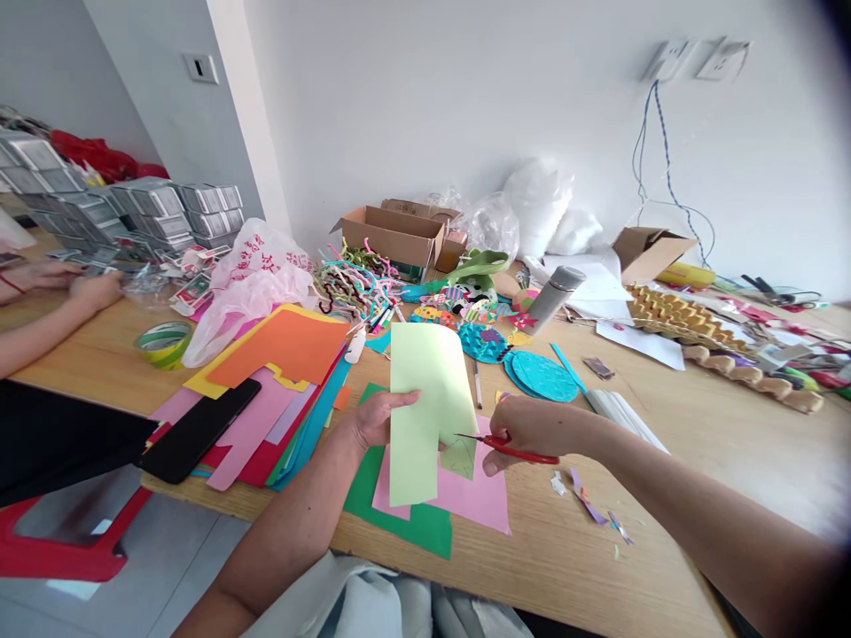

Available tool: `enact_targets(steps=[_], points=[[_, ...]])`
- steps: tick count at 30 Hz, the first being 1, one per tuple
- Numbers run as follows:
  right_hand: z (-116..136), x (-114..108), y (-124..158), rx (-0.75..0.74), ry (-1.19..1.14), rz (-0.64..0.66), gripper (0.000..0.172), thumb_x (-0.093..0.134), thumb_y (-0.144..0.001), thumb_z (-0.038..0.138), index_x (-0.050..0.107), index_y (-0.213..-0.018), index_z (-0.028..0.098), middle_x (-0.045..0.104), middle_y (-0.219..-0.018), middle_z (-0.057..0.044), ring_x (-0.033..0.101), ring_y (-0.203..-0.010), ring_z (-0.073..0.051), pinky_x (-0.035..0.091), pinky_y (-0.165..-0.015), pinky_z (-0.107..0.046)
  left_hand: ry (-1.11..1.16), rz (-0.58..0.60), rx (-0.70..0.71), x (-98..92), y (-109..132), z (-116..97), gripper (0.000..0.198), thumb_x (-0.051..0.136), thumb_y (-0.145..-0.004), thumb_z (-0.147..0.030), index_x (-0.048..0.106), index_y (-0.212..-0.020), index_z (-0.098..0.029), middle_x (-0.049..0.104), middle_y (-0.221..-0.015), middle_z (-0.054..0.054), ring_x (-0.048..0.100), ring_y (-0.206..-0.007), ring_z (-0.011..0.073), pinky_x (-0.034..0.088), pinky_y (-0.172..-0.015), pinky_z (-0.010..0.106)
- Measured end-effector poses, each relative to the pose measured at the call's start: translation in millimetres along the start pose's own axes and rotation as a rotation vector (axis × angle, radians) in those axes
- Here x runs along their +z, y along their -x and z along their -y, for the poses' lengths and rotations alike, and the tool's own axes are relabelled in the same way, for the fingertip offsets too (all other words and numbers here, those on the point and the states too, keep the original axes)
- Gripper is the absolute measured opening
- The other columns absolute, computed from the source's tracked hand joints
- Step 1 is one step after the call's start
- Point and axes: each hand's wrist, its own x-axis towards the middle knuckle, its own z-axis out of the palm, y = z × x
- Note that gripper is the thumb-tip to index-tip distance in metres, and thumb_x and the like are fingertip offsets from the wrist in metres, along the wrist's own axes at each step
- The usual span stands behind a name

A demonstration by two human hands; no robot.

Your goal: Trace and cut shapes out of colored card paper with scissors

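My left hand (380, 416) grips a light green sheet of paper (425, 381) by its left side, thumb on the front and fingers behind. The sheet is held up above the table, with a slit running up from its lower edge and faint pencil lines on its lower right flap. Red-handled scissors (511, 448) are in my right hand (522, 430), blades pointing left at that flap. Below the sheet lie a pink paper (482, 501) and a green paper (425, 530), overlapping. Small paper scraps (585, 501) lie right of my right hand.
At left, a black phone (199, 431) rests on stacked coloured paper (285, 346), near green-yellow tape (163, 344). Behind are pipe cleaners (352, 288), blue paper discs (542, 376), a steel flask (557, 299) and a cardboard box (392, 235). Another person's hands (93, 288) work at far left.
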Motion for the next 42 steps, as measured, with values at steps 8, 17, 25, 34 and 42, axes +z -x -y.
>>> enact_targets(steps=[8, 17, 25, 34, 42], points=[[6.8, -4.4, 1.5, 0.003, 0.01, 0.016, 0.068, 0.041, -0.068, 0.083, 0.034, -0.045, 0.019, 0.035, -0.042, 0.002, 0.032, -0.042, -0.01, 0.021, -0.046, -0.026, -0.034, 0.017, -0.018, 3.2, 0.4, 0.0, 0.052, 0.05, -0.086, -0.033, 0.047, -0.131, -0.008, 0.066, -0.109, 0.021, 0.066, -0.094, 0.0372, 0.041, -0.09, 0.057], [17.4, -8.2, 1.8, 0.008, -0.043, 0.052, 0.07, 0.041, -0.066, 0.085, 0.046, -0.048, 0.018, 0.041, -0.045, 0.001, 0.035, -0.044, -0.01, 0.023, -0.046, -0.025, -0.02, 0.02, -0.029, 5.7, 1.1, -1.2, 0.054, 0.05, -0.086, -0.033, 0.045, -0.133, -0.008, 0.067, -0.108, 0.021, 0.066, -0.092, 0.0365, 0.043, -0.088, 0.056], [27.5, -11.9, 2.5, 0.105, 0.033, 0.01, 0.072, 0.041, -0.065, 0.086, 0.053, -0.05, 0.017, 0.041, -0.047, 0.001, 0.033, -0.043, -0.01, 0.022, -0.044, -0.026, -0.003, 0.066, -0.005, 6.0, 1.6, -1.0, 0.054, 0.052, -0.086, -0.033, 0.046, -0.133, -0.008, 0.067, -0.107, 0.021, 0.066, -0.092, 0.0361, 0.044, -0.088, 0.056], [28.1, -11.0, -0.9, 0.104, 0.123, -0.009, 0.079, 0.037, -0.064, 0.088, 0.066, -0.057, 0.015, 0.054, -0.052, -0.005, 0.041, -0.046, -0.014, 0.025, -0.049, -0.028, 0.009, 0.079, 0.007, 6.7, 0.8, -0.3, 0.049, 0.051, -0.086, -0.032, 0.05, -0.129, -0.007, 0.067, -0.107, 0.02, 0.064, -0.099, 0.0351, 0.044, -0.089, 0.054], [31.0, -15.5, 1.3, 0.087, 0.094, 0.022, 0.079, 0.034, -0.065, 0.089, 0.062, -0.054, 0.016, 0.047, -0.05, -0.002, 0.035, -0.043, -0.011, 0.024, -0.047, -0.027, -0.003, 0.052, 0.022, 9.6, 1.1, -0.9, 0.047, 0.052, -0.086, -0.03, 0.051, -0.128, -0.008, 0.067, -0.108, 0.02, 0.065, -0.097, 0.0339, 0.046, -0.087, 0.053]])
